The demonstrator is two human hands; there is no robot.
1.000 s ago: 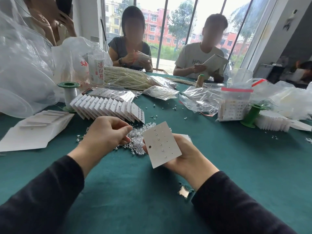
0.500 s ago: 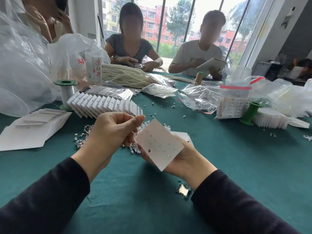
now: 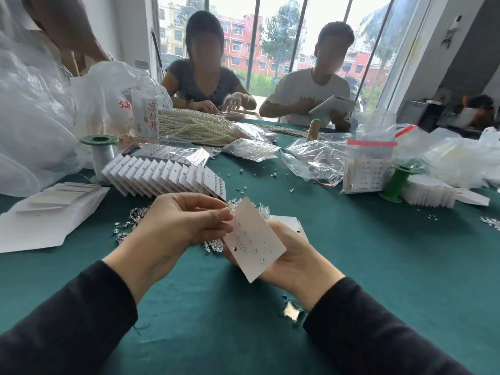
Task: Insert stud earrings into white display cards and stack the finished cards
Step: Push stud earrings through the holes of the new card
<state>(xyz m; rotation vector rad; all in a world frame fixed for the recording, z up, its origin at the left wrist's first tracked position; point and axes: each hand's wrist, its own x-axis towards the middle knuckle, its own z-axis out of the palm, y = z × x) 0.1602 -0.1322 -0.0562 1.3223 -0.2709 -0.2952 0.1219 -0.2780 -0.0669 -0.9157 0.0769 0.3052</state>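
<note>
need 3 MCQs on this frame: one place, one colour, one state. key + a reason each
1. Where is the fanned row of cards?
A. on the table cover, beyond the left hand
B. on a chair
C. inside a zip bag

2. What colour is the table cover?
A. red
B. teal green
C. white

3. The white card in the right hand is:
A. blank
B. partly filled with studs
C. folded in half

Key:
1 A, the row fans out on the cover past the left hand's knuckles.
2 B, teal green shows all around both hands.
3 B, one column of studs sits in the card, with empty holes beside it.
</note>
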